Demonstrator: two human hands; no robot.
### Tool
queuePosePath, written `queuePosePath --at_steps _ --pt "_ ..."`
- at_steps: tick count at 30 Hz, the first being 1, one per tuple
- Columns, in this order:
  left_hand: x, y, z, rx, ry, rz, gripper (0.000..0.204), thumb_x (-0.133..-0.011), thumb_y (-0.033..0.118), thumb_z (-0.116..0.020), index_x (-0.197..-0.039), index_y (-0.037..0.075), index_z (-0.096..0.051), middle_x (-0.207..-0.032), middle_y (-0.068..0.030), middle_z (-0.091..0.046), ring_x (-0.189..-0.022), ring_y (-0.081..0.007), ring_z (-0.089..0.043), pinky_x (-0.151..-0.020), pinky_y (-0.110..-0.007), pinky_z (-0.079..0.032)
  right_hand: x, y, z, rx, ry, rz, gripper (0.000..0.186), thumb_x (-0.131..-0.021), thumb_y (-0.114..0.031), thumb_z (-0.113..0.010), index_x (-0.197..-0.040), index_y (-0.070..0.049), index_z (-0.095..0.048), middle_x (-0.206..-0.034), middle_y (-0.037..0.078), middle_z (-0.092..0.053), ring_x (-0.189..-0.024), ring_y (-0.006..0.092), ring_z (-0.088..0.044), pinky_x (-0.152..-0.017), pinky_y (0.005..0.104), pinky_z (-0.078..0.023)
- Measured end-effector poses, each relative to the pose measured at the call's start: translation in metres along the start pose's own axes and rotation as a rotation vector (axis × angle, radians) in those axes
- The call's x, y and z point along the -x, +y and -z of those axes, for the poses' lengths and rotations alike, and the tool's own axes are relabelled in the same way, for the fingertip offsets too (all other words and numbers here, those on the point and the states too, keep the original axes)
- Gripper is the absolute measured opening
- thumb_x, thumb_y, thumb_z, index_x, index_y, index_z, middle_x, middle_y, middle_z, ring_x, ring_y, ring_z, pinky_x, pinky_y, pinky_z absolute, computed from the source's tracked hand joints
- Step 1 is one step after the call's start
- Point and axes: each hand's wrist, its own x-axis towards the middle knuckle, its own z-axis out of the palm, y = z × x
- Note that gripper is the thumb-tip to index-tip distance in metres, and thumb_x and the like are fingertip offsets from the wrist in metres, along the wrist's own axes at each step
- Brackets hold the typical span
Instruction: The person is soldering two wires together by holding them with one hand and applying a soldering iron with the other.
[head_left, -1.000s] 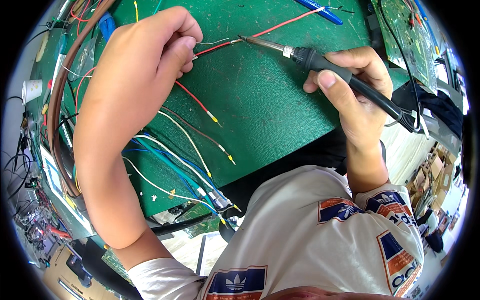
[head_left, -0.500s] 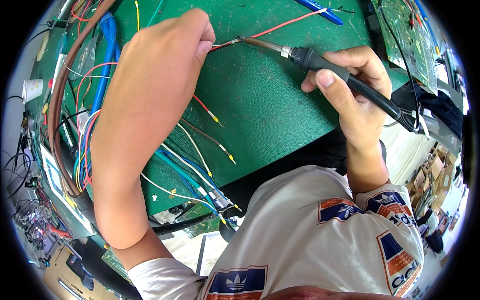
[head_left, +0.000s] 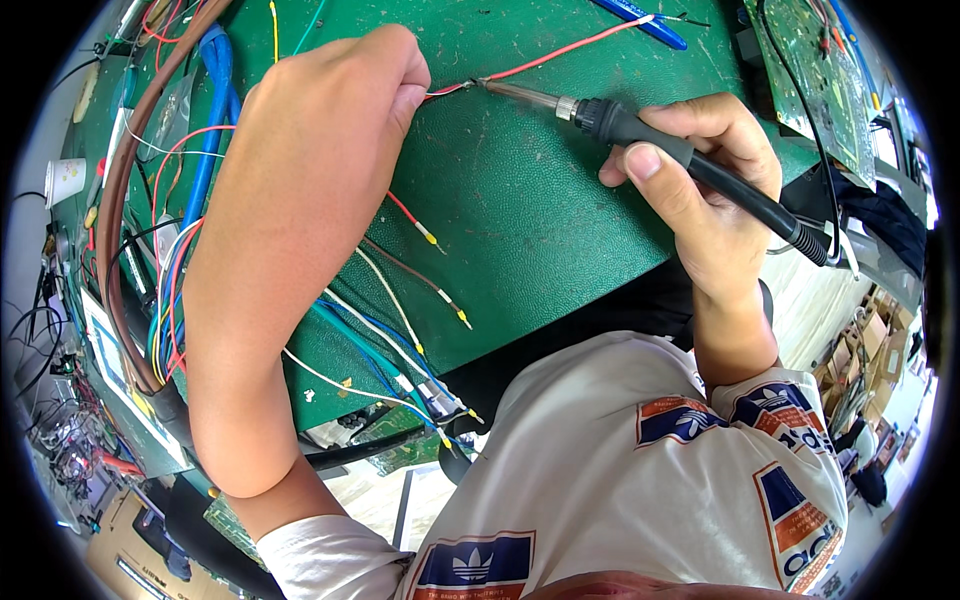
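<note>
My right hand [head_left: 700, 170] grips a soldering iron [head_left: 640, 132] by its black handle. The iron's metal tip rests at a bare joint in a red wire [head_left: 560, 57]. From the joint, this wire runs up and right toward a blue-handled tool [head_left: 655, 28]. Closed in a pinch, my left hand [head_left: 340, 90] is left of the joint. A thin silvery strand, apparently solder wire [head_left: 437, 94], and part of the red wire emerge at its fingertips. The back of the hand hides most of the fingers.
A green mat [head_left: 540, 220] covers the table. Loose wires with ferrules [head_left: 405, 215] lie below my left forearm. Thick brown cable [head_left: 122, 190] and blue cable [head_left: 205, 150] run along the left, near a paper cup [head_left: 65, 180]. A circuit board [head_left: 815, 90] lies far right.
The soldering iron and my right hand have shifted slightly left. The joint and red wire have shifted slightly too, while my left hand stays almost in place.
</note>
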Motion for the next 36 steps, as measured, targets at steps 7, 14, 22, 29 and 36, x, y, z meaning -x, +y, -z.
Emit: queuePosePath --at_steps 7,14,22,29,36 --pt "0.0001 -0.0001 -0.0018 0.004 0.012 0.002 0.01 -0.095 0.01 -0.06 -0.095 0.0 -0.057 -0.078 -0.0152 -0.059 -0.07 -0.0337 -0.057 -0.062 -0.038 -0.043 -0.0001 0.0006 -0.0001 0.012 -0.001 0.002 0.023 -0.085 0.0 -0.079 -0.102 0.002 -0.063 -0.091 0.01 -0.072 -0.08 0.0092 -0.067 -0.068 0.0203 -0.052" --pt "-0.0003 -0.0023 -0.006 0.025 0.042 -0.015 0.01 -0.095 0.01 -0.061 -0.095 0.0 -0.058 -0.078 -0.0152 -0.059 -0.069 -0.0337 -0.058 -0.063 -0.038 -0.044 0.0007 -0.0001 -0.0009 0.032 0.005 -0.008 0.024 -0.085 0.0 -0.08 -0.102 0.002 -0.064 -0.092 0.01 -0.072 -0.081 0.0096 -0.067 -0.07 0.0207 -0.053" --pt "-0.0005 -0.003 -0.0026 0.002 0.035 -0.033 0.009 -0.095 0.009 -0.061 -0.095 0.0 -0.058 -0.076 -0.0143 -0.059 -0.067 -0.0315 -0.058 -0.062 -0.037 -0.044 -0.0004 0.0005 -0.0007 0.053 0.0 0.006 0.024 -0.084 0.0 -0.08 -0.102 0.003 -0.064 -0.092 0.01 -0.071 -0.083 0.0094 -0.067 -0.072 0.0205 -0.053" --pt "0.0005 -0.006 0.0032 0.081 -0.007 0.039 0.008 -0.096 0.008 -0.059 -0.096 0.0 -0.059 -0.073 -0.0124 -0.058 -0.063 -0.0234 -0.057 -0.06 -0.033 -0.044 0.0001 0.0006 -0.0018 0.069 0.013 0.006 0.024 -0.083 0.0 -0.08 -0.101 0.002 -0.065 -0.093 0.01 -0.071 -0.084 0.0098 -0.068 -0.073 0.0208 -0.053" --pt "0.0001 -0.0083 0.0028 0.086 -0.009 0.026 0.009 -0.096 0.008 -0.059 -0.095 -0.001 -0.057 -0.072 -0.0124 -0.058 -0.064 -0.0237 -0.057 -0.061 -0.033 -0.044 0.0013 0.0007 -0.0012 0.073 0.021 0.0 0.024 -0.083 0.0 -0.08 -0.102 0.003 -0.065 -0.093 0.01 -0.072 -0.084 0.01 -0.068 -0.073 0.0209 -0.054"
